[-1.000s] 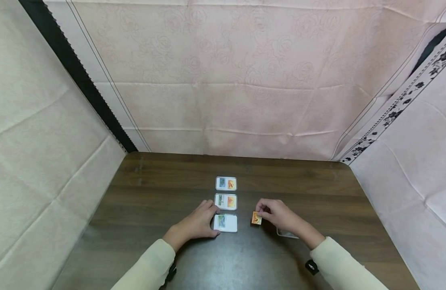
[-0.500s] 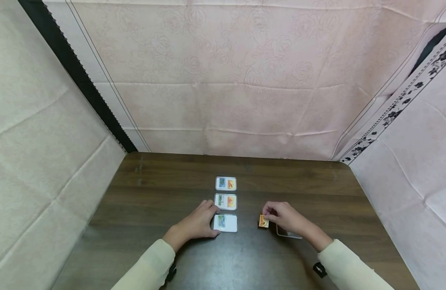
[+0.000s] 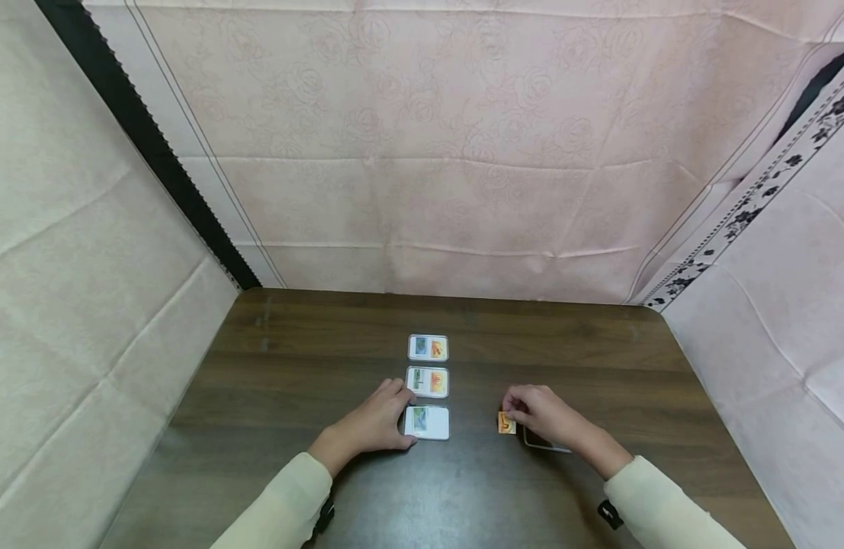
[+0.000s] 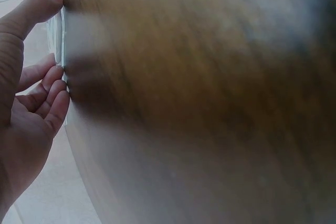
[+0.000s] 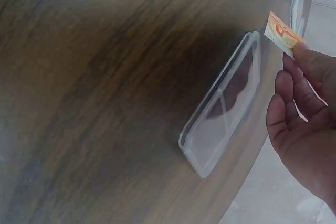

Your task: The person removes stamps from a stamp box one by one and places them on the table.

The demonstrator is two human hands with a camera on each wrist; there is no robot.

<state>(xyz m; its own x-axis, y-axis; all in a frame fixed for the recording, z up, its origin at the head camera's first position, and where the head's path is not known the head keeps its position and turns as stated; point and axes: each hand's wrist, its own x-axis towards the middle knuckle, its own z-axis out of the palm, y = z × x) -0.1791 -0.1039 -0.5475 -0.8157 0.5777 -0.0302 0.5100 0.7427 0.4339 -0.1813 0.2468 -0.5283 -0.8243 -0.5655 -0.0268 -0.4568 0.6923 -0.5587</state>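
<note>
My right hand point(image 3: 545, 415) pinches a small orange-yellow postage stamp point(image 3: 507, 424) between thumb and finger, just above the table. Its toothed edge and a printed number show on the stamp point(image 5: 282, 33) in the right wrist view. Below that hand lies a clear plastic case point(image 5: 226, 111), partly hidden in the head view. My left hand point(image 3: 378, 419) holds the left side of a white-backed case point(image 3: 437, 423), thumb at its near corner and fingers at its far one. One blue-green stamp point(image 3: 419, 418) sits in the left half of that case.
Two similar cases, the middle case point(image 3: 427, 382) and the far case point(image 3: 428, 348), lie in a column beyond, each with two stamps. The brown wooden table point(image 3: 312, 328) is bordered by pale cloth point(image 3: 422, 206) at the back and sides.
My right hand has moved right and slightly nearer with the stamp, away from the column of cases. The stamp has turned a little. My left hand and the cases have stayed put.
</note>
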